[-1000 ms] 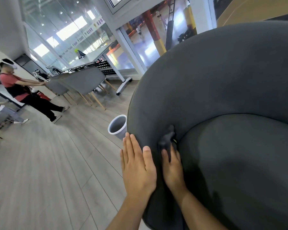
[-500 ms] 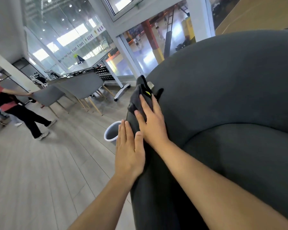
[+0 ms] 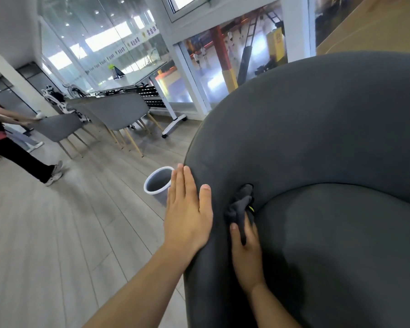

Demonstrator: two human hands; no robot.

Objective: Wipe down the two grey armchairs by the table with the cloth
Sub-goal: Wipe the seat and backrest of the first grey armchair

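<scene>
Down from the rim of the armchair point(image 3: 317, 129) has come the right hand point(image 3: 245, 247), which half a second ago was up on top. It now sits in the crease where the armchair's inner wall meets its seat cushion point(image 3: 341, 245). This hand grips the dark cloth point(image 3: 240, 205), which is bunched ahead of the fingers and pressed into that crease. The left hand point(image 3: 187, 209) has stayed flat and relaxed on the armchair's rim, fingers straight, bracing.

The likeliest trouble is the cloth itself. Wadded like this, it probably cleans only a thin strip, and a hard push could wedge it in the gap or pull it out of the grip. Leaning on the rim could also shift the armchair.

Just beyond the armchair's rim a grey waste bin point(image 3: 158, 185) stands on the floor; a left hand sliding off the edge might tip it. Farther off are grey dining chairs point(image 3: 118, 112), a desk point(image 3: 140, 75) and another person point(image 3: 0, 138). No second armchair is in view.
</scene>
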